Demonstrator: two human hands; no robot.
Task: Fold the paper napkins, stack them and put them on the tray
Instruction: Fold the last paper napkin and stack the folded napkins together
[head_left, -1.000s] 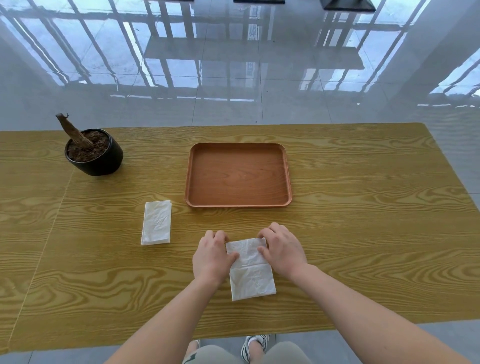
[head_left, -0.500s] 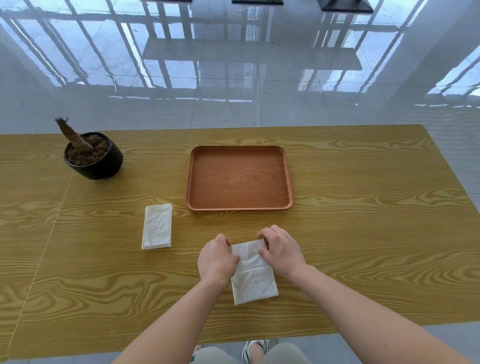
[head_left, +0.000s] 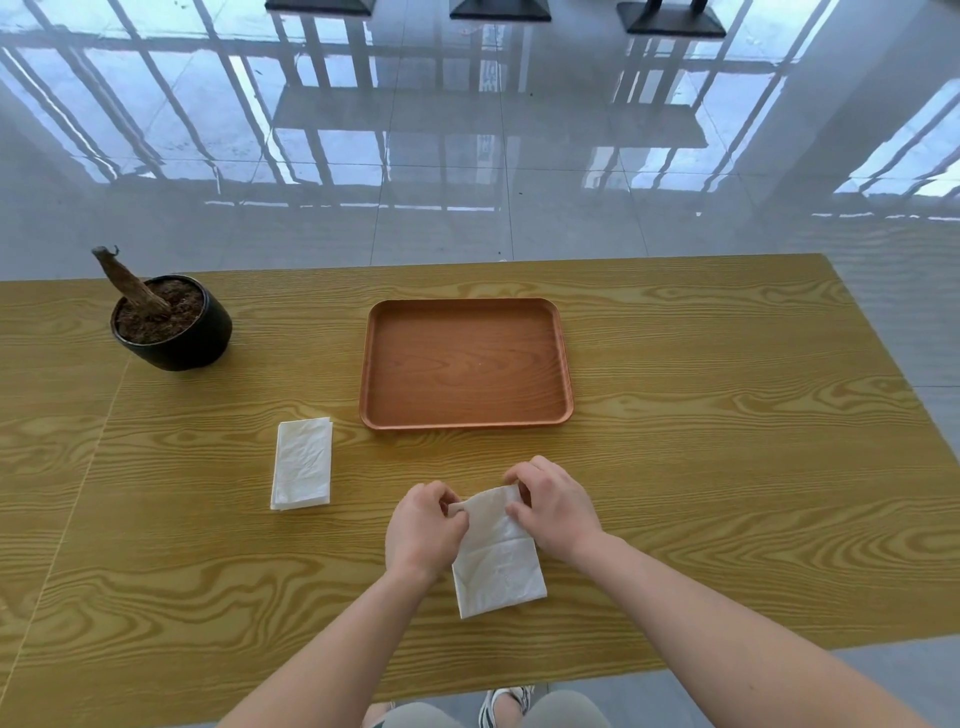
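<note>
Single head-worn wide-angle view, facing forward-down over table (head_left: 727, 467); left hand (head_left: 423, 525), right hand (head_left: 553, 512) close.

We see a black pot (head_left: 174, 332) of soil holding a bare stump (head_left: 130, 283) near the table's (head_left: 727, 467) far edge, leftward; glossy floor tiles (head_left: 519, 208) lie beyond.

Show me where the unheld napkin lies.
In the head view, the loose napkin lies flat on the table, left of the left hand, off the near-left corner of the tray.

both hands (head_left: 426, 525) pinching napkin (head_left: 498, 566) far edge, tray (head_left: 563, 358) beyond
</note>
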